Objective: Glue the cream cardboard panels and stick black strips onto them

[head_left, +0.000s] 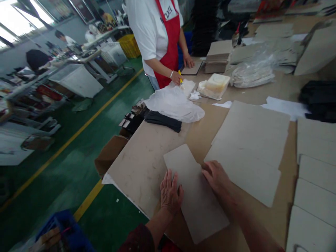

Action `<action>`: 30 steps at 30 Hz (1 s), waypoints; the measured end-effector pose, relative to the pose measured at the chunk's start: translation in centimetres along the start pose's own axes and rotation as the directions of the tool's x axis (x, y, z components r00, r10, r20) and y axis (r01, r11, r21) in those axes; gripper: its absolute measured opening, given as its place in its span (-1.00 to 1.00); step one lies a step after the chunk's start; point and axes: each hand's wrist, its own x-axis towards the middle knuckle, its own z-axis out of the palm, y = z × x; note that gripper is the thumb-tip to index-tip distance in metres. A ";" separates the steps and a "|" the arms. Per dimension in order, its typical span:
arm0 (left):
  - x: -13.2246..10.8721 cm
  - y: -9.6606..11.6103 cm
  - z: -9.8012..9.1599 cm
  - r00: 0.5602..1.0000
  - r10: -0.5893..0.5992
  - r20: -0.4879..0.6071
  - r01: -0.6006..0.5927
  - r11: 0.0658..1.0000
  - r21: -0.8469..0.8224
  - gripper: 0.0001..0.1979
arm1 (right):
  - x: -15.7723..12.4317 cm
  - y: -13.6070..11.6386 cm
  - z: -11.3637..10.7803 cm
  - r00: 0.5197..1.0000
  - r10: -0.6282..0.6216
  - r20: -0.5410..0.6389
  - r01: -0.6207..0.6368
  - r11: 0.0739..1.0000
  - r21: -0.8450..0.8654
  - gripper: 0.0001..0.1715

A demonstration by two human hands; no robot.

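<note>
A grey cardboard sheet (195, 196) lies at an angle on the table in front of me. My left hand (170, 194) rests on its left edge, fingers stretched out and slightly spread. At the opposite edge, my right hand (216, 176) has bent fingers pinching the board's side, their undersides hidden. Just beyond that hand lie larger overlapping grey cardboard sheets (252, 140). Along the right side of the table runs a row of more cardboard pieces (315, 175).
Across the table, a co-worker in a red apron (169, 45) holds a yellow-handled brush (180, 77) beside a white tub (215, 85). A white plastic sheet (175, 103) partly covers black strips (162, 120). A brown box (109, 154) and blue crate (64, 231) stand left of the table.
</note>
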 end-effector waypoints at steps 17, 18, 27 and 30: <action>0.3 -0.4 0.3 0.998 0.041 -0.045 -0.042 0.999 -0.010 -0.46 | -0.8 -5.5 3.2 0.963 0.269 0.030 -0.269 0.939 0.216 -0.81; 0.3 -0.6 0.4 0.997 0.051 -0.053 -0.051 0.999 -0.013 -0.47 | -1.1 -5.2 2.9 0.961 0.273 0.045 -0.276 0.935 0.222 -0.78; 0.6 -0.8 0.6 0.993 0.096 -0.067 -0.095 0.995 0.015 -0.50 | -3.2 4.8 -7.8 0.935 0.251 0.252 -0.280 0.956 0.087 -0.73; 0.6 -0.7 0.6 0.994 0.092 -0.067 -0.091 0.996 0.015 -0.50 | -3.4 7.4 -9.1 0.928 0.265 0.263 -0.267 0.963 -0.031 -0.80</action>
